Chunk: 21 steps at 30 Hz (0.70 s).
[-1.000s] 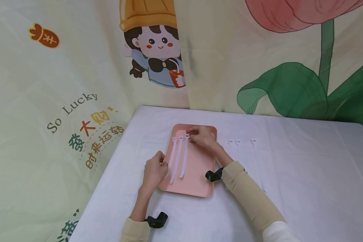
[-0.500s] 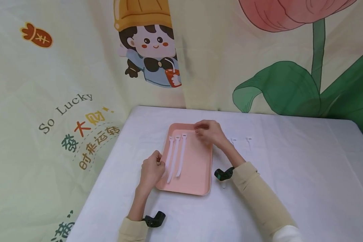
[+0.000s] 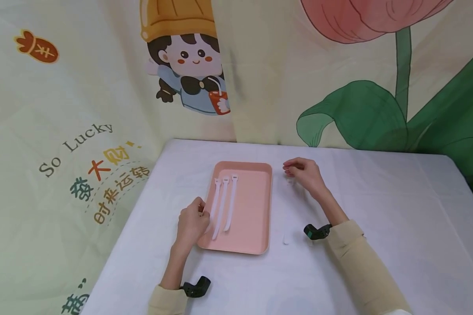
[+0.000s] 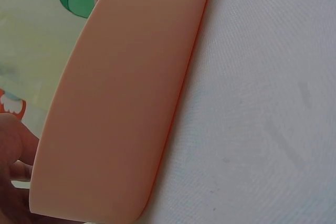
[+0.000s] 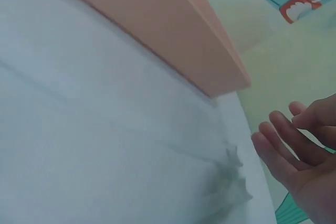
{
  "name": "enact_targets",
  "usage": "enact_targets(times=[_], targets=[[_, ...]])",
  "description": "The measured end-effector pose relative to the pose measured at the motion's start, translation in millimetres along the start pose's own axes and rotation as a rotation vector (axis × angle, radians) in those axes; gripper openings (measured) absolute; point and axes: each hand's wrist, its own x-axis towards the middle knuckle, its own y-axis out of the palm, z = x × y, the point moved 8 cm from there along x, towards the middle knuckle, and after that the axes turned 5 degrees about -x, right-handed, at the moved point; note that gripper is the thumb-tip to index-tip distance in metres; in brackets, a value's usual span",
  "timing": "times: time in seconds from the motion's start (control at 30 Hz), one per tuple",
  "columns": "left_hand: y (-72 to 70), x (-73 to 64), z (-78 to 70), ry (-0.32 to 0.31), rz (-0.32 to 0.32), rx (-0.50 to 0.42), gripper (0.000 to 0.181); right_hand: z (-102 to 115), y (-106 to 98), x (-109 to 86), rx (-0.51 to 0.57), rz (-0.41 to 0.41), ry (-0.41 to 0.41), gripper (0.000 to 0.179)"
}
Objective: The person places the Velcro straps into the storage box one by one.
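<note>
Three white cable ties (image 3: 223, 205) with slotted heads lie side by side, lengthwise, in the left half of a pink tray (image 3: 250, 210). My left hand (image 3: 191, 222) grips the tray's left rim with curled fingers; in the left wrist view, part of that hand (image 4: 16, 156) shows at the tray's edge. Past the tray's right side, my right hand (image 3: 305, 175) hovers over the table with relaxed fingers and nothing visible in them. Just below it are faint white tie heads (image 3: 287, 182), also in the right wrist view as tie heads (image 5: 236, 177). Their straps hardly show against the cloth.
A white cloth covers the table (image 3: 398, 218). A strap's tail end (image 3: 285, 239) shows right of the tray. Behind the table hangs a printed curtain (image 3: 260, 87). Each wrist wears a black camera (image 3: 197, 287).
My right hand has left the third cable tie in the tray and moved right, over the ties on the table. The left hand stays on the tray. The head view has turned slightly right.
</note>
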Motion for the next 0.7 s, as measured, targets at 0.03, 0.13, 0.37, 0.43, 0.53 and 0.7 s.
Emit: enact_targets(times=[0.03,0.13,0.37,0.43,0.53,0.7], targets=[[0.1,0.4,-0.6,0.001,0.002,-0.001,0.007,-3.4,-2.4,-0.2,-0.012,-0.004,0.015,0.028],[-0.1,0.8,-2.4,-0.002,0.003,0.005,0.007,-11.1,-6.6,-0.6,-0.038,-0.004,0.052,0.028],[1.4,-0.8,-1.6,-0.014,0.005,0.013,0.007,-17.9,-0.6,-1.3,-0.117,0.066,0.05,0.03],[1.5,-1.2,-1.5,-0.014,0.004,0.014,0.007,-18.4,1.0,-2.2,-0.135,0.074,0.048,0.03],[2.2,-1.0,-1.5,-0.011,0.007,0.014,0.007,-18.8,1.3,-3.8,-0.137,0.068,0.06,0.03],[1.4,0.8,-2.0,0.0,-0.005,0.013,0.007,-21.0,2.4,-3.2,-0.122,0.071,0.061,0.031]])
